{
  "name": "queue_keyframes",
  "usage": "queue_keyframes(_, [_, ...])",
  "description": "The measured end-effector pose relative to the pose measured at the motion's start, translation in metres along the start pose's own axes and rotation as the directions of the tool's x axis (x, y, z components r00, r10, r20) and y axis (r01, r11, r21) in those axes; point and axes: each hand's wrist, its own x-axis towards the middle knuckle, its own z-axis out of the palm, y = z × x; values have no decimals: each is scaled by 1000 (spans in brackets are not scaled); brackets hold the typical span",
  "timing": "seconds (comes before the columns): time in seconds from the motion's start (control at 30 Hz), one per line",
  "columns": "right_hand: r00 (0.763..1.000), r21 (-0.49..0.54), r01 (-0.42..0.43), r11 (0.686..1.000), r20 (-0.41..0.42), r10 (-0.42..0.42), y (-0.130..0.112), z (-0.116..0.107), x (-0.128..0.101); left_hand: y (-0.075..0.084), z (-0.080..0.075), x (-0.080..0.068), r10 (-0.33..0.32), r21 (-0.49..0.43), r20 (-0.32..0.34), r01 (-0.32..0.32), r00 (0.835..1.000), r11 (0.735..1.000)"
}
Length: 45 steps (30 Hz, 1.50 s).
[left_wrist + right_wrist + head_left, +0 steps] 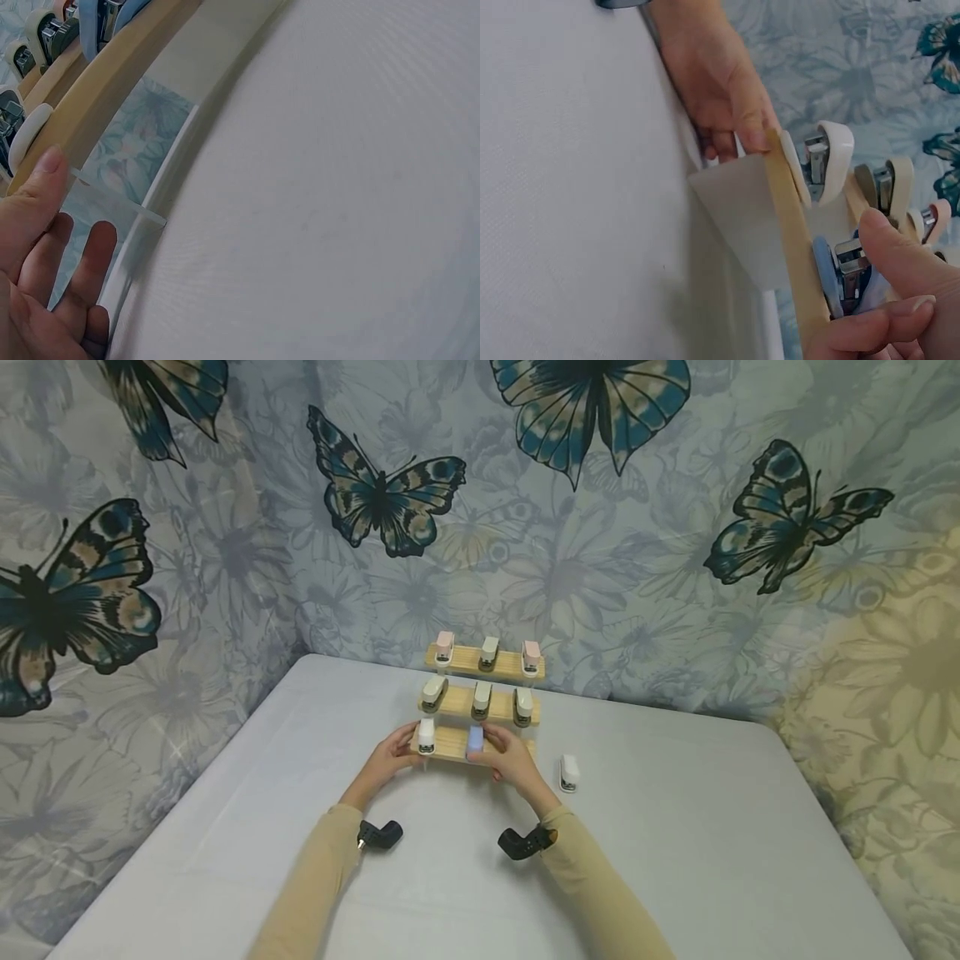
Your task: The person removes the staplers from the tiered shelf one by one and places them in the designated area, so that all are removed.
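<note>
The left hand (390, 758) grips the left end of the near step of the wooden rack (450, 743), thumb pressed on its edge. The right hand (510, 758) pinches a blue stapler (475, 739) with curled fingers on the same step. A white stapler (569, 772) lies on the bench (675, 860), just right of the rack.

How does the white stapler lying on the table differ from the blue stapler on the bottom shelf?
The white stapler sits on the table, right of the rack and untouched; the blue stapler sits on the lowest wooden shelf, pinched by the right hand. One is white, the other pale blue. Both look like the same small stapler type.
</note>
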Motion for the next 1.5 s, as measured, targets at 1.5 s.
queue_keyframes(1.5, [999,42,-54,998,1,54,25,-50,-21,-1,1,1,16,21,-11,-16,1000,1000])
